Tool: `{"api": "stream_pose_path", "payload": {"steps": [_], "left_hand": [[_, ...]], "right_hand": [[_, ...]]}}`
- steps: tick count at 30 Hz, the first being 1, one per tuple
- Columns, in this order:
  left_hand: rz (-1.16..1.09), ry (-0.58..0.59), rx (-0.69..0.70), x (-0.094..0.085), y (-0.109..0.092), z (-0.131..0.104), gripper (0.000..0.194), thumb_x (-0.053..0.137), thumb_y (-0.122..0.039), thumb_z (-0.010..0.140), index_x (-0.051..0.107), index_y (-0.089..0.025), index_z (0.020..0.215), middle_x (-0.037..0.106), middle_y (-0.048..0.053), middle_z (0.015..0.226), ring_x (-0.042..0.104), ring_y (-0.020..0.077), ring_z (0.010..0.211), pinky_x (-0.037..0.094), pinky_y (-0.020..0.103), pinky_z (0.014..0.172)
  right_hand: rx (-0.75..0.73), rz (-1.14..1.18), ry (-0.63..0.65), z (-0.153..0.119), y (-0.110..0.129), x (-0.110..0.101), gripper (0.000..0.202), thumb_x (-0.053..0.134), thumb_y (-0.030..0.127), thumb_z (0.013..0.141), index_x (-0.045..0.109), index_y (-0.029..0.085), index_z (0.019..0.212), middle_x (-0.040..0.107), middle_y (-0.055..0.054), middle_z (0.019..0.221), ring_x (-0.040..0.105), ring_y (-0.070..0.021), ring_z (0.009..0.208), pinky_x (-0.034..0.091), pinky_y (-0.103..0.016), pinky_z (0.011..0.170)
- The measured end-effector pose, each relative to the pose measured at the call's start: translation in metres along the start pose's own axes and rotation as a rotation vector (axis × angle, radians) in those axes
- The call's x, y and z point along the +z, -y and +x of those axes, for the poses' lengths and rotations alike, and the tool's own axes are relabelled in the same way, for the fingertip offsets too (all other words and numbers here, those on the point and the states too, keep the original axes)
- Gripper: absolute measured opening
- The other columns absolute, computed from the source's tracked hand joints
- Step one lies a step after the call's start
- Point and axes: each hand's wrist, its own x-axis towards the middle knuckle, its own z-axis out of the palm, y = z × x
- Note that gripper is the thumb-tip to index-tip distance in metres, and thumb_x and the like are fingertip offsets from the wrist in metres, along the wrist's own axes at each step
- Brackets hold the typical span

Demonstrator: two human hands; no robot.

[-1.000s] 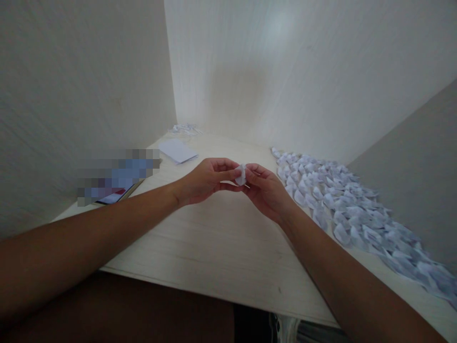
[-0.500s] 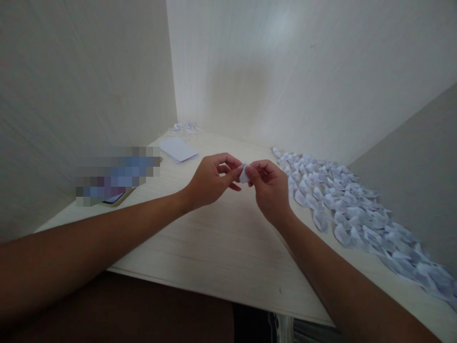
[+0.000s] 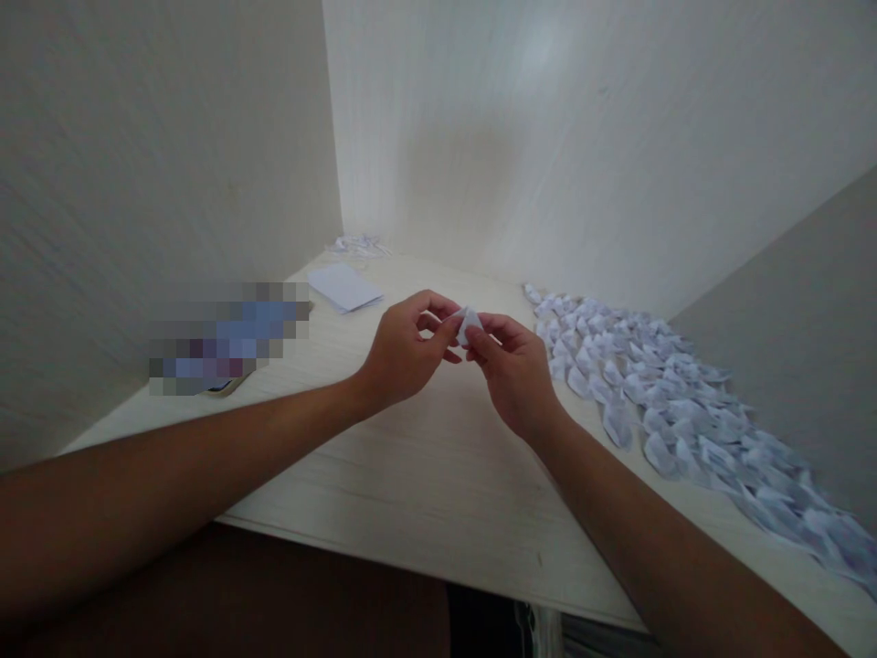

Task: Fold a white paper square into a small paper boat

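Note:
Between my fingertips is a small folded piece of white paper (image 3: pixel 470 322), held above the middle of the table. My left hand (image 3: pixel 409 350) pinches its left side between thumb and fingers. From the right, my right hand (image 3: pixel 515 366) grips it with the thumb laid over its lower part. The paper's upper part shows as a pointed, triangular shape; the rest is covered by my fingers.
Many small folded paper pieces (image 3: pixel 637 366) spread along the table's right side by the wall. White paper sheets (image 3: pixel 344 287) lie at the back left, with thin paper scraps (image 3: pixel 360 245) in the corner behind. A pixelated phone (image 3: pixel 229 385) rests at the left wall.
My right thumb and fingers have shifted slightly left and lower on the paper. More of the paper's pointed top shows now. My left hand keeps its pinch.

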Motion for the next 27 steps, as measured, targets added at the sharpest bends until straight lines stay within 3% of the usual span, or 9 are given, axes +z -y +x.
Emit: {"api": "stream_pose_path", "payload": {"steps": [5,11,16,22,27], "left_hand": [[-0.167,0.119,-0.160,-0.002,-0.002,0.003,0.041,0.096,-0.034,0.072,0.070,-0.013,0.096,0.073,0.003,0.081,0.073,0.0155,0.077,0.068,0.031,0.070],[-0.384,0.164,-0.293,-0.007,0.002,0.006,0.038,0.096,-0.021,0.070,0.072,-0.012,0.099,0.076,0.004,0.088,0.072,0.0143,0.080,0.064,0.030,0.075],[-0.508,0.208,-0.438,-0.011,0.003,0.010,0.029,0.089,-0.009,0.073,0.077,-0.012,0.099,0.078,0.006,0.094,0.072,0.0139,0.084,0.061,0.031,0.084],[-0.586,0.238,-0.487,-0.015,0.003,0.014,0.024,0.086,-0.007,0.077,0.080,-0.012,0.100,0.076,0.006,0.095,0.070,0.0115,0.085,0.057,0.023,0.085],[-0.590,0.331,-0.462,-0.016,0.004,0.015,0.029,0.088,-0.008,0.076,0.081,-0.013,0.104,0.078,0.007,0.100,0.071,0.0130,0.091,0.056,0.025,0.090]], "right_hand": [[0.109,0.093,-0.004,0.002,0.000,-0.003,0.026,0.097,0.037,0.070,0.079,0.024,0.084,0.075,0.000,0.085,0.062,-0.0131,0.076,0.051,-0.031,0.073],[0.149,0.172,0.006,0.004,0.000,-0.003,0.027,0.098,0.035,0.068,0.078,0.024,0.082,0.073,0.001,0.084,0.062,-0.0122,0.076,0.052,-0.027,0.070],[0.285,0.296,0.056,0.005,0.004,-0.004,0.028,0.099,0.032,0.067,0.079,0.023,0.085,0.073,0.002,0.086,0.063,-0.0099,0.077,0.055,-0.022,0.072],[0.325,0.279,0.138,0.005,0.004,-0.004,0.030,0.100,0.029,0.065,0.078,0.023,0.085,0.075,0.002,0.091,0.064,-0.0102,0.079,0.056,-0.022,0.075],[0.299,0.249,0.155,0.005,0.003,-0.005,0.029,0.097,0.030,0.070,0.078,0.023,0.091,0.075,0.002,0.093,0.064,-0.0103,0.079,0.055,-0.024,0.075]]}}
